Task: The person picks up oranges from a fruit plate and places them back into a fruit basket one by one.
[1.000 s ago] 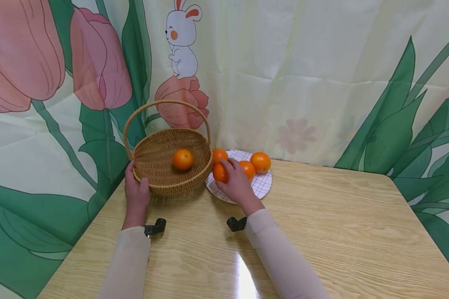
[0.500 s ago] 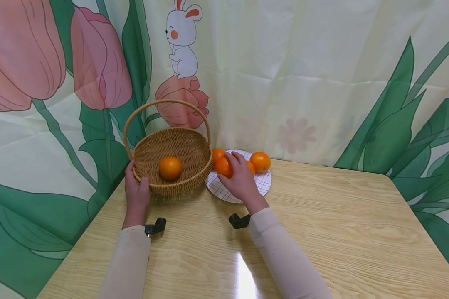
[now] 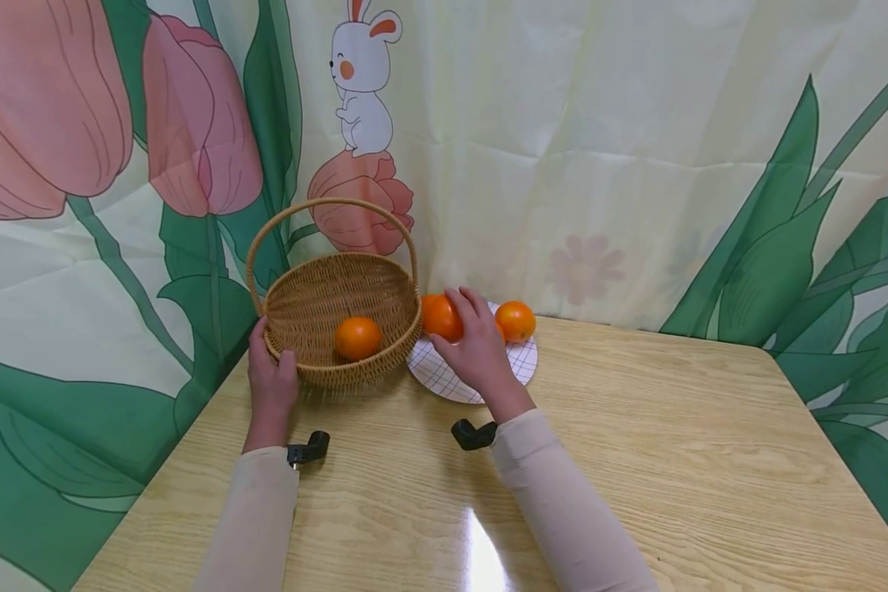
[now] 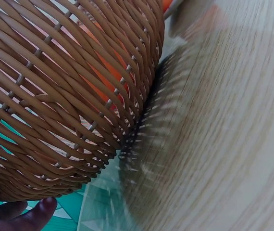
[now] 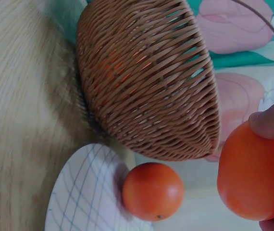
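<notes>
My left hand grips the near left rim of a brown wicker basket with a tall arched handle. In the left wrist view its fingertips show beside the basket's woven wall. Inside the basket lies one smooth round orange fruit. My right hand holds another such fruit between thumb and fingers, above a white checked plate to the basket's right. On the plate, one fruit sits near the basket, one at the back right, and one is mostly hidden behind my right hand.
The plate stands close to the basket's right side on a light wooden table. A printed curtain with tulips and a rabbit hangs right behind them. A black wrist mount juts inward from my right wrist.
My right hand has lifted its fruit from the plate, up and away from me. The fruit in the basket has rolled left and forward, then back right. My left hand stays on the rim.
</notes>
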Demonstrator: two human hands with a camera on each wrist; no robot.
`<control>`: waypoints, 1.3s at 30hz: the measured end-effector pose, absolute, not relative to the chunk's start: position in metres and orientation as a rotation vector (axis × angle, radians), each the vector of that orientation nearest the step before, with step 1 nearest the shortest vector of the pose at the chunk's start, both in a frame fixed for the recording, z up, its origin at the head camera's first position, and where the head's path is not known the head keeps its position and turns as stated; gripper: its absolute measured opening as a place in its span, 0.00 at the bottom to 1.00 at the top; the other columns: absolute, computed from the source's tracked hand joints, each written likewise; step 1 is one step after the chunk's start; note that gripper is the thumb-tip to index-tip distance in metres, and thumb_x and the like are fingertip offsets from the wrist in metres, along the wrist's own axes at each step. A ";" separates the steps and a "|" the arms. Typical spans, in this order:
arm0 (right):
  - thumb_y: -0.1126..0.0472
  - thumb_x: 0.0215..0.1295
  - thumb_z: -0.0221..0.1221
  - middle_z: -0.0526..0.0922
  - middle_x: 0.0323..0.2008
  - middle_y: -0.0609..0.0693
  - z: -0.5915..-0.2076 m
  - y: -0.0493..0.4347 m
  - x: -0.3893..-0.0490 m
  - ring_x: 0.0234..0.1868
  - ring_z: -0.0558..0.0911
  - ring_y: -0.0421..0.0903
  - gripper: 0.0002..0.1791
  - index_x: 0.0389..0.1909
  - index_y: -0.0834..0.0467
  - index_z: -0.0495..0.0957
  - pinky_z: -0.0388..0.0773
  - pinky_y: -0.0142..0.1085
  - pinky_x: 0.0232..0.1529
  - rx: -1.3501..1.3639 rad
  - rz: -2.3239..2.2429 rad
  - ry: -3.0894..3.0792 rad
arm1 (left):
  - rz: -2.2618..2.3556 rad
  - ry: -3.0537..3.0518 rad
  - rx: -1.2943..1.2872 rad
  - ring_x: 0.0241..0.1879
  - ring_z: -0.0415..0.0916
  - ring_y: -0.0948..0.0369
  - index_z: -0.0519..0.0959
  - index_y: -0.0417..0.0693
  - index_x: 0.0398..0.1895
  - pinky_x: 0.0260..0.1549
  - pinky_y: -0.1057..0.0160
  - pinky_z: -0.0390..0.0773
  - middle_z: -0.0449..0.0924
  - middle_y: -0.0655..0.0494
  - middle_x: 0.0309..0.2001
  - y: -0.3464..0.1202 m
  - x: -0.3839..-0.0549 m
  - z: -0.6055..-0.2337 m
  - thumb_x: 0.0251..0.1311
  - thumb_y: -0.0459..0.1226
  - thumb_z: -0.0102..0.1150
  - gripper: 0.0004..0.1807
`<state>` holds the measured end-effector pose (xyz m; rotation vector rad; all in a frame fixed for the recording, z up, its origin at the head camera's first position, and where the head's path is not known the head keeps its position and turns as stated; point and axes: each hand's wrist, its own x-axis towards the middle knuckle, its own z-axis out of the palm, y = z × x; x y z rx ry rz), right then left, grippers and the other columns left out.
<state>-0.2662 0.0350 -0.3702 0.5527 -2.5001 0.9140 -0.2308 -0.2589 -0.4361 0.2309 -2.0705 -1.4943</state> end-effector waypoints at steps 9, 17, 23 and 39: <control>0.48 0.51 0.63 0.59 0.65 0.50 -0.357 0.028 -0.263 0.58 0.69 0.52 0.39 0.65 0.43 0.59 0.72 0.45 0.53 0.566 0.926 -2.462 | -1.533 -2.093 0.244 0.65 0.54 0.53 0.48 0.59 0.69 0.60 0.45 0.61 0.49 0.55 0.69 -0.259 -0.230 -0.435 0.57 0.33 0.38 0.35; 0.48 0.53 0.61 0.59 0.65 0.49 -0.346 0.023 -0.261 0.59 0.69 0.51 0.37 0.65 0.45 0.60 0.73 0.45 0.52 0.597 0.939 -2.431 | -1.506 -2.083 0.235 0.64 0.56 0.53 0.49 0.58 0.69 0.60 0.46 0.60 0.51 0.55 0.68 -0.260 -0.232 -0.432 0.56 0.34 0.39 0.34; 0.47 0.53 0.61 0.58 0.65 0.49 -0.344 0.017 -0.260 0.59 0.70 0.51 0.37 0.65 0.44 0.60 0.73 0.44 0.52 0.630 0.971 -2.411 | -1.514 -2.098 0.252 0.64 0.56 0.52 0.49 0.59 0.69 0.60 0.46 0.61 0.50 0.54 0.68 -0.260 -0.231 -0.433 0.56 0.34 0.39 0.35; 0.43 0.53 0.60 0.56 0.66 0.51 -0.341 0.000 -0.261 0.57 0.70 0.53 0.38 0.66 0.42 0.58 0.75 0.43 0.50 0.706 1.064 -2.402 | -1.477 -2.101 0.249 0.63 0.57 0.52 0.50 0.55 0.69 0.59 0.47 0.62 0.52 0.51 0.67 -0.257 -0.229 -0.433 0.56 0.34 0.41 0.34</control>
